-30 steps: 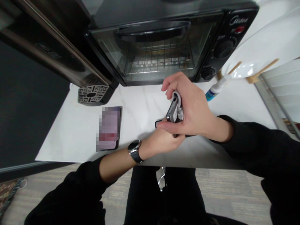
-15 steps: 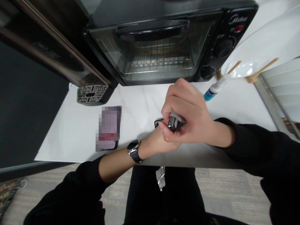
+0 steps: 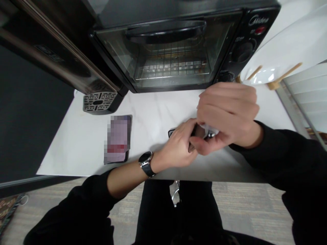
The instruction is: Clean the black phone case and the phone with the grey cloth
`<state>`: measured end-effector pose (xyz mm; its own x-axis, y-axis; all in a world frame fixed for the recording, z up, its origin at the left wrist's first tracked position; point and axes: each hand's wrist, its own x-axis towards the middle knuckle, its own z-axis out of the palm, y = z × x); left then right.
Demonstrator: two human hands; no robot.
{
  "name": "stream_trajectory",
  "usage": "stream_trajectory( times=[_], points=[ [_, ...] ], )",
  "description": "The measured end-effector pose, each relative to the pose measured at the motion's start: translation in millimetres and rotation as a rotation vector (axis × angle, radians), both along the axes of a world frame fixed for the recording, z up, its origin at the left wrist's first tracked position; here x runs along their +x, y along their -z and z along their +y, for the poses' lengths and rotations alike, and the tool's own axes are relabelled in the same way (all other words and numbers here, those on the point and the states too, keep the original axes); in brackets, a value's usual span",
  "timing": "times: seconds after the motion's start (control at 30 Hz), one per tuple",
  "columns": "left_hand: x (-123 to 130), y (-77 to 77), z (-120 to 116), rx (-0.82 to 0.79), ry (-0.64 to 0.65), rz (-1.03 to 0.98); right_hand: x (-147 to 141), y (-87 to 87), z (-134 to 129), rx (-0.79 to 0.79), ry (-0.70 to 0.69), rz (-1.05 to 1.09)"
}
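My left hand (image 3: 180,146), with a watch (image 3: 146,159) on its wrist, is closed around a dark object near the front edge of the white counter (image 3: 153,112). What that object is cannot be made out, as both hands cover most of it. Just to the right, my right hand (image 3: 227,115) is closed too, with a small shiny grey piece (image 3: 209,132) between thumb and curled fingers. A dark-rimmed item (image 3: 171,132) shows partly behind my left hand.
A black toaster oven (image 3: 168,54) stands at the back, beside a machine with a drip tray (image 3: 99,101). On the left lies a phone (image 3: 118,139), its screen blurred. Wooden handles (image 3: 288,73) and a white dish (image 3: 268,75) are at the right.
My right hand has moved right and turned, its back now up, and hides the blue-labelled white bottle. More of my left hand's fingers now show.
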<state>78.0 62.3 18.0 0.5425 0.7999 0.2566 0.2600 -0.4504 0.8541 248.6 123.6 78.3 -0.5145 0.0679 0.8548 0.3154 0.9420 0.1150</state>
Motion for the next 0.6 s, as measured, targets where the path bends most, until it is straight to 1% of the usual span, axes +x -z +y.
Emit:
stream_trajectory(
  times=[0.07,0.1,0.17,0.2,0.27,0.37,0.47,0.53,0.6],
  points=[
    [-5,3.6,1,0.018,0.012,-0.100,0,0.1,3,-0.074,0.016,0.115],
    [-7,4.3,2,-0.010,0.024,-0.157,-1,0.1,4,-0.119,0.021,0.151],
    [-12,3.3,6,-0.143,0.057,-0.258,-2,0.0,3,-0.184,0.032,0.172],
    [-14,1.5,8,-0.213,0.069,-0.293,-2,0.0,2,-0.184,0.035,0.173],
    [-18,-3.9,11,-0.340,0.082,-0.326,-1,0.7,2,-0.141,0.035,0.185],
    [-19,-13.3,12,-0.488,0.112,-0.341,1,4.0,5,-0.087,0.043,0.252],
    [-13,-20.0,12,-0.629,0.125,-0.347,3,9.0,11,0.008,0.070,0.210],
    [-7,-21.3,14,-0.670,0.103,-0.343,3,13.2,14,0.079,0.064,0.140],
    [-5,-19.3,13,-0.619,0.052,-0.299,0,19.0,12,0.104,0.078,0.104]
  ],
)
